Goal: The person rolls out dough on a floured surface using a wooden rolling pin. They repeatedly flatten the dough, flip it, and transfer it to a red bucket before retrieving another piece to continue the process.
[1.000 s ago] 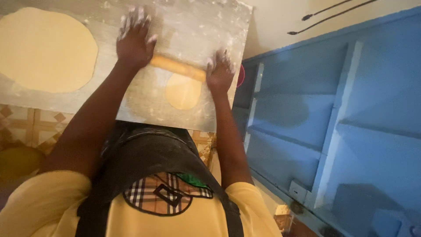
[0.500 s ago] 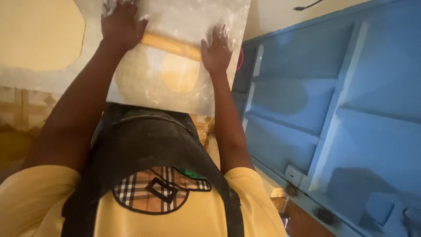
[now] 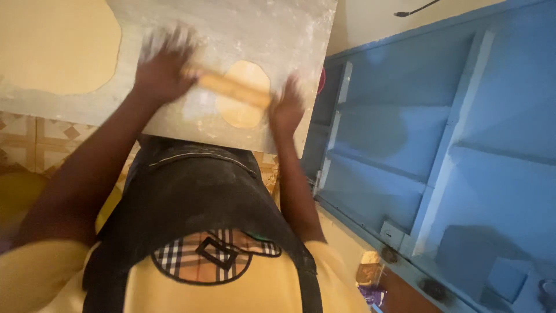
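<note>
From the head camera, a wooden rolling pin lies slanted across a small, pale yellow round of dough, which sits near the front edge of a floured grey board. The left hand rests flat on the pin's left end, fingers spread and blurred, palm down rather than closed around it; the right hand presses the right end the same way, open and dusted with flour. A much larger flattened sheet of dough lies at the board's far left, well apart from the small round. Below the board show patterned floor tiles, a black apron and a yellow shirt with a checked patch. To the right stands a blue panelled door, with a small white square fitting near its lower edge
</note>
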